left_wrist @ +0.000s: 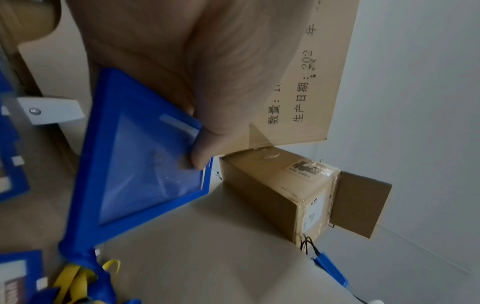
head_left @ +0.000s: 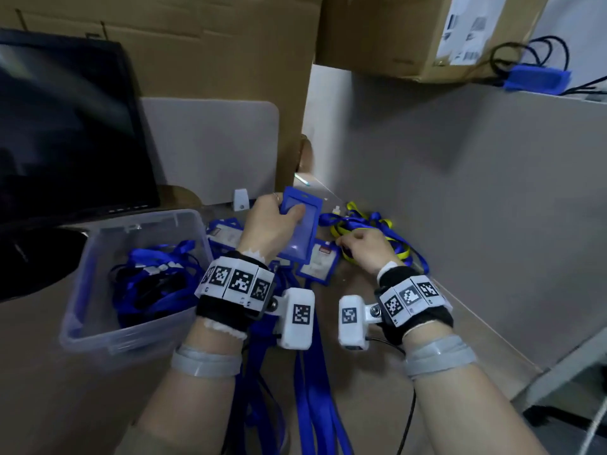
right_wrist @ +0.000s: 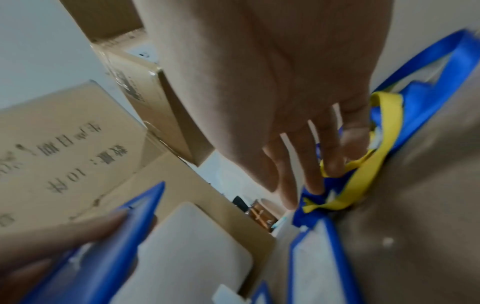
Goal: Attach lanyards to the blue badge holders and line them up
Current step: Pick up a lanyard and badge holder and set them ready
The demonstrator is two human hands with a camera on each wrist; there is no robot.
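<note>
Cardboard box [left_wrist: 298, 86] print: "生产日期", "数量"

Left hand [left_wrist: 182, 67], from 12 o'clock: thumb pressed on clear window of blue badge holder [left_wrist: 140, 164], gripped at its slotted end. Holder tilted, far corner toward 7 o'clock, over tangle of blue and yellow lanyards [left_wrist: 80, 281]. More blue badge holders [left_wrist: 13, 160] at 9 o'clock edge, another at 8 o'clock corner. White bracket with screw [left_wrist: 49, 110] at 10 o'clock. Printed cardboard box [left_wrist: 306, 86] at 1 o'clock; smaller taped cardboard box [left_wrist: 283, 189] at 3 o'clock. Grey partition panel [left_wrist: 207, 257] at 6 o'clock. Blue clip with black cable [left_wrist: 330, 267] at 5 o'clock.
</note>
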